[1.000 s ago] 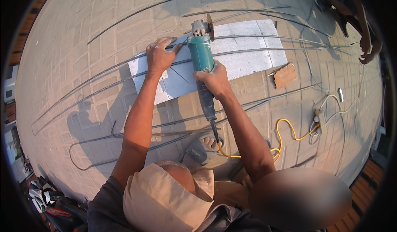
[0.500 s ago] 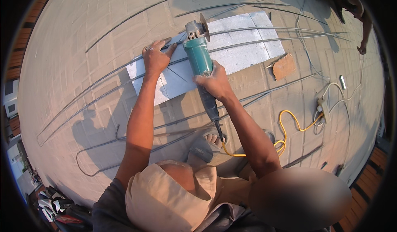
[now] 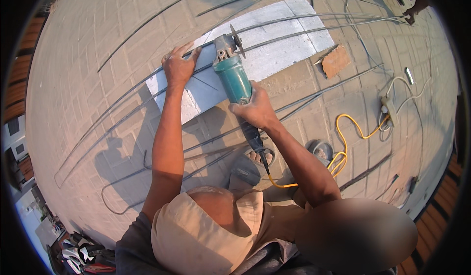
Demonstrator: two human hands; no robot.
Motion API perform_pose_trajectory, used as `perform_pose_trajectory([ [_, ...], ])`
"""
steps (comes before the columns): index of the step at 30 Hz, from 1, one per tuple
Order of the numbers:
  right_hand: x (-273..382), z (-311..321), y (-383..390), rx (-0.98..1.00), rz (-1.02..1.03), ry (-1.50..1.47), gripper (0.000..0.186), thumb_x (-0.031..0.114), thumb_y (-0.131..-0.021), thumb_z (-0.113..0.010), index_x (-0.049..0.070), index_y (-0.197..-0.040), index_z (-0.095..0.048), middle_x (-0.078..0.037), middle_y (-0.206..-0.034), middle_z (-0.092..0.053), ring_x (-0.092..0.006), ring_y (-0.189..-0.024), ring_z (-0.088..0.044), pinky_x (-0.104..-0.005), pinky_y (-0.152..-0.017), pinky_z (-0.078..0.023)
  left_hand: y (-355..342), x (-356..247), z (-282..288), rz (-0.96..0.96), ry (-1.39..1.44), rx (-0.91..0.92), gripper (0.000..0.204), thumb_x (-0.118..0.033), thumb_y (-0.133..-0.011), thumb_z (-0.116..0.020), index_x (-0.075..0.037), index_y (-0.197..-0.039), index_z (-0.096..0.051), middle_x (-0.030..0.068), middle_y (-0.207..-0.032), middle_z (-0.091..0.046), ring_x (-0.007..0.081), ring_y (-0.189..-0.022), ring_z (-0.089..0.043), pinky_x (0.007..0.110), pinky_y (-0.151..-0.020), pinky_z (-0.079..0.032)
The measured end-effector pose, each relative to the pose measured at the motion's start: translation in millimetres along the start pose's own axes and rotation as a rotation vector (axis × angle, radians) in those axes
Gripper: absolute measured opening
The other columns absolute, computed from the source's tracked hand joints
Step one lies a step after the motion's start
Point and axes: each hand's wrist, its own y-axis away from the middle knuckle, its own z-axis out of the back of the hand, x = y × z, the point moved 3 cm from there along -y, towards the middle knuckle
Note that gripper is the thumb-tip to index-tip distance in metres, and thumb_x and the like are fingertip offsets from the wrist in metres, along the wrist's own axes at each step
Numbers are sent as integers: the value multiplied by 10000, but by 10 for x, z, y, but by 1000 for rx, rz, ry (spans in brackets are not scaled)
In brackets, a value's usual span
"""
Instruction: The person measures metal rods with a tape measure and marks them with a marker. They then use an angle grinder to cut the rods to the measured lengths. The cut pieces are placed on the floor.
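My right hand (image 3: 255,107) grips the body of a green angle grinder (image 3: 231,81), its cutting disc (image 3: 236,40) pointing away from me. The disc stands over or against the thin steel rods (image 3: 279,25); whether it touches them cannot be made out. The rods run across a silvery-white board (image 3: 279,56) on the ground, and bend back in a loop at the left. My left hand (image 3: 179,69) holds the far rod left of the grinder, thumb and fingers around it. A yellow cord (image 3: 279,184) leaves the grinder's handle.
More rods (image 3: 147,29) lie on the paved ground beyond and nearer me. To the right are a brown broken piece (image 3: 336,61) and a power strip (image 3: 387,110) with cables. At the top right, another person's hand (image 3: 409,16) is by the rod ends. My sandalled feet are below.
The other person's hand has come over to the right-hand ends of the rods. My view has turned slightly. Both my hands keep their holds, the grinder staying beside the rods.
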Motion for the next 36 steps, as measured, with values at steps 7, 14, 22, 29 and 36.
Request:
perform_pose_trajectory([
  [7,32,-12,-27,15,-8,-1,573,121,-720,-799,-62,-1212,-572,-86,-964,-652,-177,-854,-635,-331,-780,-531,8,-16,19,6,13,-32,383,-460,-881,-741,-184,-1144,-780,78,-1167,-739,303,-1098,-677,432,-988,-473],
  [14,48,0,-23,1,-17,27,574,144,-708,-805,-61,-1194,-579,-91,-964,-652,-184,-853,-632,-336,-778,-530,0,17,-9,38,37,-16,364,-461,-885,-734,-204,-1138,-780,51,-1170,-735,274,-1111,-670,457,-1034,-416],
  [22,75,17,-21,12,-34,40,566,147,-704,-805,-63,-1182,-586,-101,-954,-659,-192,-850,-638,-342,-779,-531,7,8,-29,41,28,-14,380,-485,-888,-725,-208,-1143,-778,46,-1181,-733,265,-1128,-665,457,-1048,-406],
  [29,68,-18,18,31,-47,18,557,113,-692,-794,-72,-1170,-575,-143,-979,-669,-226,-904,-661,-356,-825,-535,20,19,13,48,-13,7,422,-526,-900,-700,-224,-1188,-763,56,-1229,-721,279,-1164,-654,441,-1040,-426],
  [36,420,191,56,80,-10,-40,576,133,-699,-796,-81,-1185,-573,-126,-931,-659,-218,-881,-654,-351,-816,-534,-31,83,253,18,245,119,501,-430,-912,-727,-130,-1312,-689,164,-1351,-652,339,-1288,-591,423,-1092,-434],
])
